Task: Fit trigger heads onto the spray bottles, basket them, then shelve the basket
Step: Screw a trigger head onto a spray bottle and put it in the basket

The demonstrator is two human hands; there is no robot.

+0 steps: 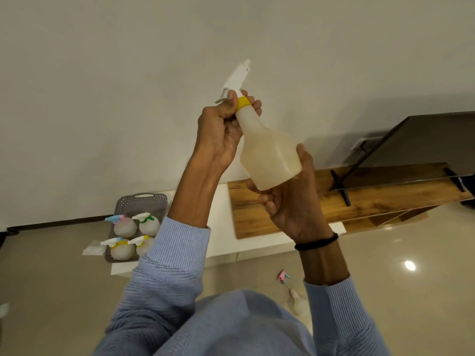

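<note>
A translucent white spray bottle (270, 152) is held up in front of the wall. My right hand (290, 201) grips its base from below. My left hand (223, 129) curls round the yellow collar (243, 102) at the neck, under a white trigger head (237, 78) that points up and left. Lower left, a grey perforated basket (144, 204) stands on the floor and holds several white bottles with trigger heads (126, 224). One more bottle with a pink and blue trigger head (295, 294) lies on the floor by my right sleeve.
A low wooden shelf unit (282, 204) with a white front edge runs along the wall at right. A dark flat panel on a black stand (411, 140) sits on it. A piece of clear plastic wrapping (93, 249) lies left of the basket on the glossy tiles.
</note>
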